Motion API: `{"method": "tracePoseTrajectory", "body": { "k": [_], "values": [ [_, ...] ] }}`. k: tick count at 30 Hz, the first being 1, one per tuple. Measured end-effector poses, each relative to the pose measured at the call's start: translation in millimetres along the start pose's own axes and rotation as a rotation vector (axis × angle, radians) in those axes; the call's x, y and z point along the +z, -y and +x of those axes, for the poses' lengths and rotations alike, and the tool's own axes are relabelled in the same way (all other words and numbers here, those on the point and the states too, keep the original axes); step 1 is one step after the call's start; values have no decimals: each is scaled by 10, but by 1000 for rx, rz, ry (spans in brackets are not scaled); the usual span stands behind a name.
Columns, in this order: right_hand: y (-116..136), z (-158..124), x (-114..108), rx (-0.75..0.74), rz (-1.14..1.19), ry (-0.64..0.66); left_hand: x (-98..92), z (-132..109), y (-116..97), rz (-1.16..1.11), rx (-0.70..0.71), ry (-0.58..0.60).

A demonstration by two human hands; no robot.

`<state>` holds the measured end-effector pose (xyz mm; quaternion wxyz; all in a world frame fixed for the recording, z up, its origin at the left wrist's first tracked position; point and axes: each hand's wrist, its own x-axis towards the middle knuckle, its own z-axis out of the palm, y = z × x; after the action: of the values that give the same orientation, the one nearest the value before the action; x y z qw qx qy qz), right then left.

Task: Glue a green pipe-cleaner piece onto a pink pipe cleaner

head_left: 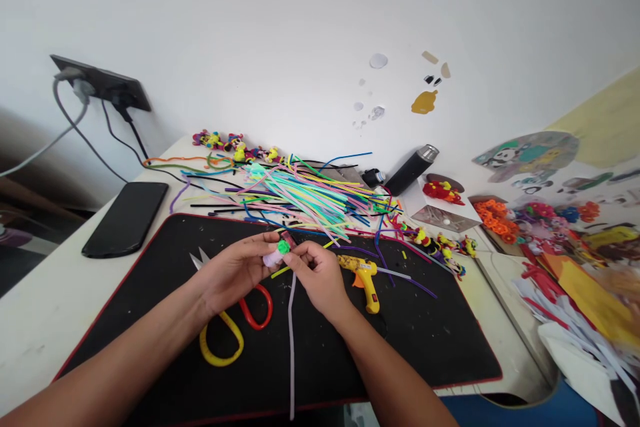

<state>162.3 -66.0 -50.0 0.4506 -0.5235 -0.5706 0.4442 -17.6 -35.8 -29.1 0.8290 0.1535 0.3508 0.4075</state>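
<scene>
My left hand and my right hand meet over the black mat. Both pinch a small fuzzy piece made of lilac and green pipe cleaner. A long lilac pipe cleaner hangs down from it toward me. Scissors with one red and one yellow handle lie on the mat under my left hand. A yellow glue gun lies just right of my right hand.
A heap of coloured pipe cleaners covers the table behind the mat. A black phone lies at the left, a dark bottle at the back. Small finished figures and craft paper crowd the right side.
</scene>
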Motion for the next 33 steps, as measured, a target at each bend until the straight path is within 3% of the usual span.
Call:
{"method": "tracePoseTrajectory", "body": {
  "k": [15, 27, 33],
  "values": [
    [-43, 61, -92, 72, 324, 230, -62, -42, -35, 0, -161, 257],
    [-13, 48, -72, 108, 503, 323, -117, -26, -41, 5, -230, 305],
    [-25, 71, -28, 137, 536, 269, -155, 23, -39, 2, -186, 267]
  ]
}}
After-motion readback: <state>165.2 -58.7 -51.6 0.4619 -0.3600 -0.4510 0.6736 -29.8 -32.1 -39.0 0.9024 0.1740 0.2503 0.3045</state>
